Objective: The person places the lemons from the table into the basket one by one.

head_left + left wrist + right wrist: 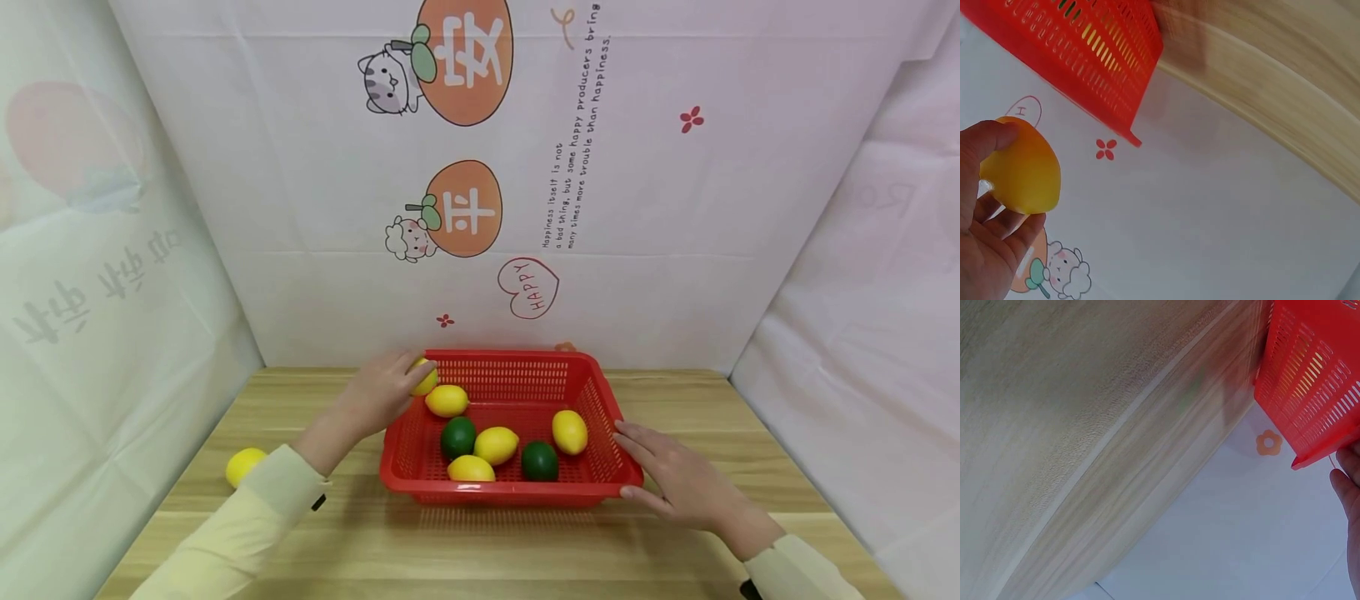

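My left hand [381, 392] holds a yellow lemon [424, 377] at the back left corner of a red plastic basket [517, 489]. In the left wrist view, thumb and fingertips grip this lemon [1029, 169] from opposite sides, beside the outer wall of the basket [1079, 69]. Several more yellow lemons [497, 446] lie inside the basket with two dark green lemon-shaped fruits [539, 462]. At the basket's right rim rests my right hand [678, 479], its fingers fairly straight against the edge and the thumb by the front corner.
Another yellow lemon [243, 467] lies on the wooden table [525, 558] to the left, partly behind my left sleeve. White printed cloth [637, 292] hangs behind the table, and pale cloth walls stand at both sides.
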A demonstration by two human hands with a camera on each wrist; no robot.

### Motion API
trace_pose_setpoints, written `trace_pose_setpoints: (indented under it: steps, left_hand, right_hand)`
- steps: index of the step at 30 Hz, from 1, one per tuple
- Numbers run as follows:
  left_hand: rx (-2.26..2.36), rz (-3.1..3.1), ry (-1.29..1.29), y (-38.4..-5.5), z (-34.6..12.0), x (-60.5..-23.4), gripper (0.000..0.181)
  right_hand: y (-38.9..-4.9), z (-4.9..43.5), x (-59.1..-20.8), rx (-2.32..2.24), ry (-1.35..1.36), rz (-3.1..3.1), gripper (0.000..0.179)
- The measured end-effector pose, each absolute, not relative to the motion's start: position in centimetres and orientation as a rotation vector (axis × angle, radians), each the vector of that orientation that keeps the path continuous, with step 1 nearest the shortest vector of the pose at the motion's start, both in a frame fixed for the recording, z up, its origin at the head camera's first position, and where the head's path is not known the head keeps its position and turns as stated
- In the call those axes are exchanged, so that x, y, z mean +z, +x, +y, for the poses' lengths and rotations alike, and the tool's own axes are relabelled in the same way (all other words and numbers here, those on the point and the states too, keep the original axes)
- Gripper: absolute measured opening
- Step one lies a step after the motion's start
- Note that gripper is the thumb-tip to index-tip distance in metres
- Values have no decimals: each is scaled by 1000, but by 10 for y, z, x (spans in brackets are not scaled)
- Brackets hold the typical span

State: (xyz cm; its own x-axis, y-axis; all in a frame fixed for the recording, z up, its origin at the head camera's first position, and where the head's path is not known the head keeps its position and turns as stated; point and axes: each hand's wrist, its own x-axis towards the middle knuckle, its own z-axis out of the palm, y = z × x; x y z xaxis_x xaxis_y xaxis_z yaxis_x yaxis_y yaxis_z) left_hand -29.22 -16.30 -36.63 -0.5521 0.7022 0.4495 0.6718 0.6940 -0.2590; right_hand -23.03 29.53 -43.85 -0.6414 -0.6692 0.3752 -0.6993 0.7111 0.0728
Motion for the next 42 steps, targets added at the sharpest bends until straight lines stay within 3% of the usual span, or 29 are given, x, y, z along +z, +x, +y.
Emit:
trace_pose_setpoints:
  steps: [42]
  left_hand:
    - [102,-2430,-1222,-304,-115,-384,56]
  right_hand:
    - [-228,293,-435,107,1030,-2592,69]
